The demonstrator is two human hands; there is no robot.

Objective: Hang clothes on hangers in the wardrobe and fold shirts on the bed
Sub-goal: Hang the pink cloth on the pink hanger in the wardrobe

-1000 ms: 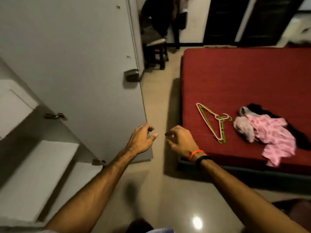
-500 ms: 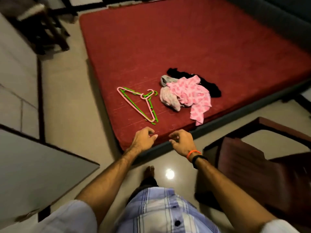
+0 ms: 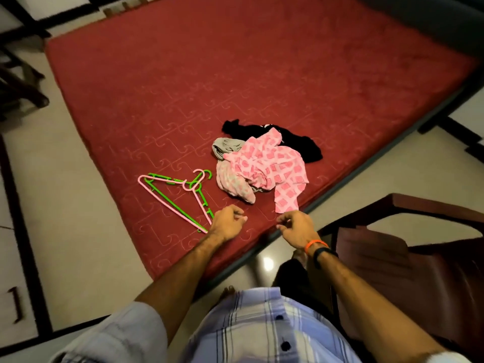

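Two hands now reach farther over the bed (image 3: 162, 82) than half a second ago. At that time they hung at its near edge. Left hand (image 3: 227, 224) hovers just beside the lower tips of the pink hanger (image 3: 167, 203) and green hanger (image 3: 183, 207), its grip loosely curled and empty. Right hand (image 3: 297, 226) hangs just below the pink patterned garment (image 3: 272, 163), fingers loosely curled, holding nothing. Grey garment (image 3: 230, 182) and black garment (image 3: 296, 140) lie unmoved in the same pile.
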